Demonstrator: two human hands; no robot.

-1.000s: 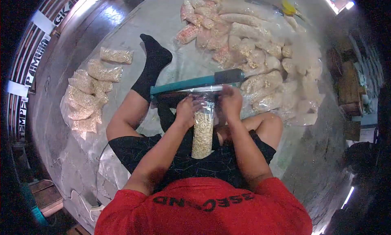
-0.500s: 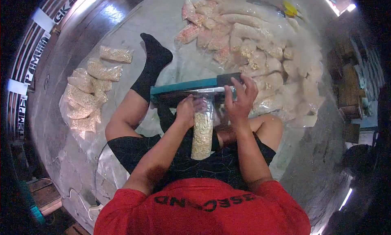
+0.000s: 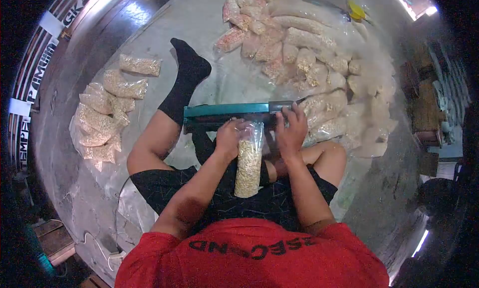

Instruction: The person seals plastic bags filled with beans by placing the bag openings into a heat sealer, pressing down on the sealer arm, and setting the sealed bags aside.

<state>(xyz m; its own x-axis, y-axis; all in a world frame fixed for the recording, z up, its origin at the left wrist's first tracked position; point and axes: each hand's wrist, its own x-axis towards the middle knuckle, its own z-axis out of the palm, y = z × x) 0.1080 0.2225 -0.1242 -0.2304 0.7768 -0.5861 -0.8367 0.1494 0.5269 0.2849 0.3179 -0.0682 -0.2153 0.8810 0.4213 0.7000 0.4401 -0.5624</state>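
Observation:
A clear plastic bag of pale beans (image 3: 248, 168) stands between my thighs, its top end at a teal and black impulse sealer (image 3: 227, 109). My left hand (image 3: 228, 138) is closed on the upper left side of the bag, just below the sealer; its fingertips are partly hidden by the plastic. My right hand (image 3: 291, 131) presses on the black right end of the sealer's arm, fingers on top and thumb in front. The arm lies down across the bag's mouth.
Several filled bags (image 3: 100, 121) lie on the sheet to my left. A large pile of filled bags (image 3: 319, 63) spreads at the far right, with a yellow item (image 3: 356, 11) beyond it. My sock-covered foot (image 3: 192, 63) stretches past the sealer's left end. A cable (image 3: 97, 240) runs along the floor.
The sealer's arm has come down at its right end. My right hand has moved down with it, its fingers less spread. My left hand stays on the bag.

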